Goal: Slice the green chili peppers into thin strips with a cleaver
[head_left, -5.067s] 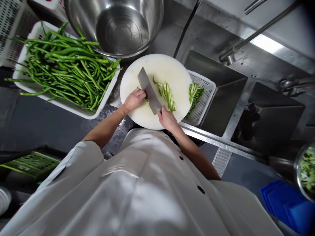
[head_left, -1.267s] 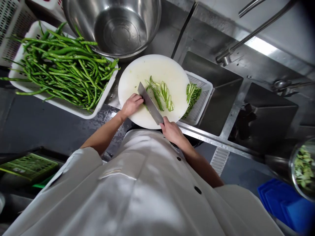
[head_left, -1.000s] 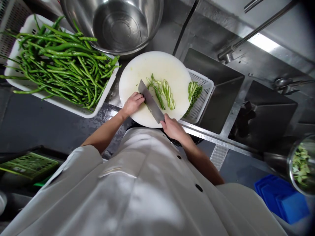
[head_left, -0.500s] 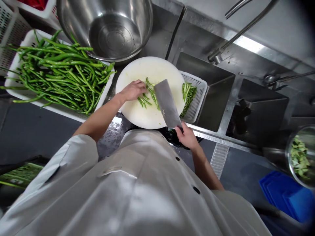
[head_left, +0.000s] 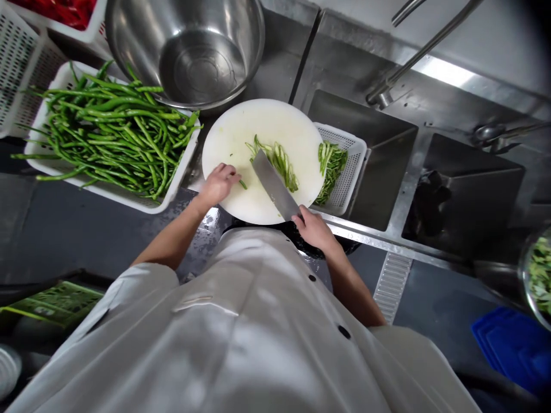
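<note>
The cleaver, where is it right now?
In the head view, the cleaver is in the right hand, over the near side of the round white board, beside the sliced green peppers.

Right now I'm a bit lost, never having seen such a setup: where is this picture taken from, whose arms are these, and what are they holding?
There is no machine here: these are a person's own bare hands, seen by one camera worn on the head, looking forward and down past a white jacket. The right hand grips a cleaver, its blade above a round white cutting board. The left hand is at the board's left side, its fingers beside a small green piece; whether they grip it is unclear. Sliced green peppers lie on the board. To the left, whole green peppers fill a white basket.
</note>
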A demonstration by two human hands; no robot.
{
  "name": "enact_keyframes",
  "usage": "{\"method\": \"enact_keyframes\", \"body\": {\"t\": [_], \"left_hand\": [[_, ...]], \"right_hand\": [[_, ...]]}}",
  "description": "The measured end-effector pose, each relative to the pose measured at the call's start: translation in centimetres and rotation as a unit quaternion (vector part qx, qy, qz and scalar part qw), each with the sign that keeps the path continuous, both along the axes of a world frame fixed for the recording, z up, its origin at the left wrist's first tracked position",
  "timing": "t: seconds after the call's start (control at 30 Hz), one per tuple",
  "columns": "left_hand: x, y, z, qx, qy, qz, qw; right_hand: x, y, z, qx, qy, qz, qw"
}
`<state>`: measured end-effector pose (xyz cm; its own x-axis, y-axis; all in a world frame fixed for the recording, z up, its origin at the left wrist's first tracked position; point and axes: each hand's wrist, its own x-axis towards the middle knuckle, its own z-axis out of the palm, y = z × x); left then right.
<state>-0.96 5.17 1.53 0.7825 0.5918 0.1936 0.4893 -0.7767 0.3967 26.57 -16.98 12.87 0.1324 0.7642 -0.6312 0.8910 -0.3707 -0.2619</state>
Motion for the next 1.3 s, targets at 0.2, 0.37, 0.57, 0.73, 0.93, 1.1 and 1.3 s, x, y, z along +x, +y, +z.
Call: {"method": "enact_keyframes", "body": {"t": [0.2, 0.37, 0.57, 0.73, 0.93, 1.1, 1.3], "left_hand": [[1.8, -2.7, -3.2, -0.015, -0.025, 0.044, 0.999], [1.6, -2.5, -3.3, -0.023, -0.033, 0.016, 0.999], [2.3, -1.0, -0.3, 0.014, 0.033, -0.042, 0.998], [2.8, -0.4, -0.6, 0.003, 0.107, -0.055, 0.993], [0.4, -1.9, -1.5, -0.031, 0.025, 0.115, 0.993], [-0.5, -3.6, -1.7, -0.039, 0.043, 0.163, 0.985], [0.4, -3.7, -2.0, -0.041, 0.052, 0.212, 0.975]], "right_hand": [[-0.4, -0.4, 0.9, -0.026, -0.026, 0.049, 0.998], [-0.8, -0.5, 0.7, -0.024, -0.022, 0.055, 0.998], [-0.5, -0.4, 0.7, -0.024, -0.013, 0.049, 0.998], [-0.3, -0.5, 0.8, -0.02, -0.019, 0.041, 0.999], [-1.1, -1.0, 1.8, -0.026, -0.02, 0.047, 0.998], [-3.6, 0.0, 2.5, -0.054, -0.019, 0.07, 0.996], [-4.4, 0.7, 2.2, -0.03, -0.014, 0.071, 0.997]]}}
